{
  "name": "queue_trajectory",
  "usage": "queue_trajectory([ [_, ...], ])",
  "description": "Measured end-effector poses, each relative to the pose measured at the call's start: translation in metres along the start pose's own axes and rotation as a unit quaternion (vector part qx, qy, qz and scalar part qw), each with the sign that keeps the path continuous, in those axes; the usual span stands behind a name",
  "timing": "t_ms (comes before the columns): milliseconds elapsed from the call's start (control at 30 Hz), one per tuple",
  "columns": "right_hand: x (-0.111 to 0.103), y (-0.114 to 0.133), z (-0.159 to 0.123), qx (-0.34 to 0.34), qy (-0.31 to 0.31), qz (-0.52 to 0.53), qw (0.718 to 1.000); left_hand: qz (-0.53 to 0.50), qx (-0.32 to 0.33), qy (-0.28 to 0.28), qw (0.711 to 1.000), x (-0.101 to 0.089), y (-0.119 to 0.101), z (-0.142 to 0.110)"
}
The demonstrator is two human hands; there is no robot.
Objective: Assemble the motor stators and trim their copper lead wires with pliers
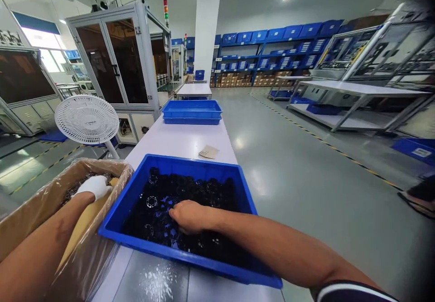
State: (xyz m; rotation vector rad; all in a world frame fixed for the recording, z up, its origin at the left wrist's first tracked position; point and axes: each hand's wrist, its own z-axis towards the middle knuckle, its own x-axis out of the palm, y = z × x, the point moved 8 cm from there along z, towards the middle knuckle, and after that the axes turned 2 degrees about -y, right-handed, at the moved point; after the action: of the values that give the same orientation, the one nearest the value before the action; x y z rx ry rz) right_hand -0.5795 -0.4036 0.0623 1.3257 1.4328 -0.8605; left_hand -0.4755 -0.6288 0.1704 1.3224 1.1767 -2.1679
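My left hand (94, 187), in a white glove, reaches into a cardboard box (124, 168) lined with clear plastic. Its fingers are curled beside a tan cardboard sheet (79, 231), and whatever they hold is hidden. Small shiny parts (70, 193) lie in the box around the glove. In a blue plastic bin (190, 160), my bare right hand (188, 216) is down among many black ring-shaped parts (183, 184). The fingers of this hand are bent inward, with their tips hidden. A paler, clear-looking ring (151, 202) rests among the black ones, left of the hand.
Stacked blue trays (192, 111) stand farther along the white table (176, 138), with a cardboard piece (208, 152) nearer. A white fan (87, 119) rises behind the box. White powder or flakes (157, 284) are scattered at the near edge. Another person's foot (421, 197) shows at right.
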Motion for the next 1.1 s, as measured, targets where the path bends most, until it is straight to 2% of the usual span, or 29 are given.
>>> queue_trajectory([
  [67, -0.004, 0.0, 0.002, -0.012, -0.053, 0.009, 0.998, 0.025, -0.045, -0.008, 0.999, -0.026, 0.006, -0.016],
  [100, -0.007, -0.001, 0.003, -0.02, -0.082, 0.014, 0.996, 0.026, -0.052, -0.019, 0.998, -0.04, 0.004, -0.033],
  [200, -0.022, 0.005, 0.002, -0.053, -0.181, 0.032, 0.982, -0.035, -0.024, -0.052, 0.998, -0.069, -0.013, -0.116],
  [233, -0.03, 0.011, 0.0, -0.067, -0.217, 0.04, 0.973, -0.076, -0.015, -0.055, 0.996, -0.071, -0.018, -0.15],
  [300, -0.049, 0.033, -0.009, -0.101, -0.279, 0.061, 0.953, -0.219, -0.032, -0.061, 0.973, -0.064, -0.018, -0.215],
  [367, -0.069, 0.07, -0.025, -0.167, -0.339, 0.101, 0.92, -0.336, -0.063, -0.059, 0.938, -0.048, -0.014, -0.267],
  [400, -0.079, 0.092, -0.037, -0.217, -0.37, 0.13, 0.894, -0.382, -0.076, -0.058, 0.919, -0.04, -0.012, -0.286],
  [467, -0.093, 0.135, -0.065, -0.325, -0.418, 0.2, 0.824, -0.459, -0.092, -0.064, 0.881, -0.029, -0.007, -0.313],
  [533, -0.097, 0.165, -0.086, -0.393, -0.438, 0.258, 0.766, -0.513, -0.098, -0.078, 0.849, -0.024, -0.002, -0.33],
  [600, -0.089, 0.185, -0.095, -0.413, -0.429, 0.282, 0.752, -0.544, -0.11, -0.077, 0.828, -0.016, 0.003, -0.343],
  [667, -0.078, 0.194, -0.099, -0.418, -0.421, 0.287, 0.752, -0.557, -0.117, -0.065, 0.82, -0.008, 0.004, -0.354],
  [833, -0.065, 0.198, -0.102, -0.421, -0.431, 0.247, 0.759, -0.544, -0.086, -0.071, 0.831, 0.003, -0.012, -0.362],
  [900, -0.066, 0.196, -0.102, -0.416, -0.441, 0.235, 0.76, -0.542, -0.098, -0.068, 0.832, 0.007, -0.016, -0.359],
  [1033, -0.066, 0.193, -0.099, -0.421, -0.447, 0.206, 0.762, -0.492, -0.146, -0.069, 0.856, 0.008, -0.015, -0.352],
  [1100, -0.063, 0.192, -0.097, -0.422, -0.451, 0.191, 0.763, -0.487, -0.152, -0.063, 0.858, 0.007, -0.015, -0.35],
])
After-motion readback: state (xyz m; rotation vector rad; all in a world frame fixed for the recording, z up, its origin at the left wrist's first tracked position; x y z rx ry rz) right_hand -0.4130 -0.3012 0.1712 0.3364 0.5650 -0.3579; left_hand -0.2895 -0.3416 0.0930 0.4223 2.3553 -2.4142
